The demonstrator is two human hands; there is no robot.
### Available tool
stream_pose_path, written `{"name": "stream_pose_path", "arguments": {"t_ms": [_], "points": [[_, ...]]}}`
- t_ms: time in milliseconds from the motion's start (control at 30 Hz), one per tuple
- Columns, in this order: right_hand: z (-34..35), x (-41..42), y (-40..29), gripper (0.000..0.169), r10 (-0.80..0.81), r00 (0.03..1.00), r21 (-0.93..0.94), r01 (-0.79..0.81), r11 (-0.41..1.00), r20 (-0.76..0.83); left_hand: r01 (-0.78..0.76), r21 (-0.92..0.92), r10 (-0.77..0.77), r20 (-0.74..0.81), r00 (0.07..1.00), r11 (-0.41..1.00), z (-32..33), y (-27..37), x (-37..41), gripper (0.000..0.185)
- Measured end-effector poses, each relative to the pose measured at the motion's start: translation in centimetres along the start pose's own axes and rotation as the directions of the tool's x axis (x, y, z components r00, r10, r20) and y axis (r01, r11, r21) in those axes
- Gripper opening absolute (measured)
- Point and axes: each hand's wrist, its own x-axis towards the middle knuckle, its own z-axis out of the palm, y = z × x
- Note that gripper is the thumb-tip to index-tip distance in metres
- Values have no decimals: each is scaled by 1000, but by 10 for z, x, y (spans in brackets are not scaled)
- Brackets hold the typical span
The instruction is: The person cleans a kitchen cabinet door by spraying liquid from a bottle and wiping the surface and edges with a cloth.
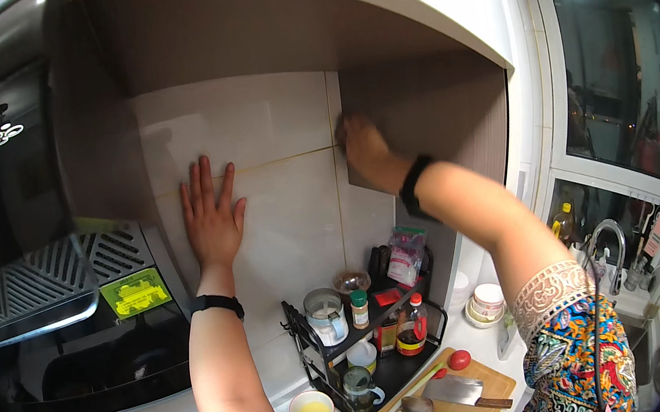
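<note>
My left hand [212,221] lies flat on the white wall tiles [281,212], its fingers spread and pointing up. My right hand [365,148] is raised to the corner where the tiles meet the brown side panel [430,111] under the wall cabinet. Its fingers are bent round a dark, blurred thing pressed at that corner; what it is cannot be told. Below the hands stands a black two-tier spice rack [348,344] holding a glass jar of white grains [325,319], a green-capped shaker [360,309] and a red-capped sauce bottle [410,328].
A wooden cutting board [496,375] bears a cleaver [454,389], a metal spoon [418,408], garlic cloves and a tomato [459,359]. Beside the rack is a bowl of yellow liquid [312,409]. The range hood [63,266] stands left, pans below it; a sink faucet [613,244] is right.
</note>
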Motion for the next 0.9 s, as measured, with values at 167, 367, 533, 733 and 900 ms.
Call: {"name": "stream_pose_path", "arguments": {"t_ms": [167, 367, 533, 733, 900], "points": [[-15, 42, 35, 44, 92, 974, 117, -69, 991, -205, 16, 93, -21, 59, 998, 996, -2, -8, -5, 59], [2, 1, -17, 39, -190, 982, -41, 191, 981, 20, -2, -16, 2, 34, 999, 1000, -4, -8, -4, 61], [-37, 42, 25, 41, 98, 995, 21, -99, 995, 34, 5, 1, -5, 37, 999, 1000, -4, -1, 3, 63], [-2, -6, -26, 44, -23, 998, -164, 12, 986, -65, 0, 26, -1, 31, 1000, 1000, -2, -1, 1, 62], [-31, 46, 26, 41, 30, 999, 10, -29, 1000, -23, -11, 1, 11, 15, 1000, 1000, -3, -4, 1, 63]]}}
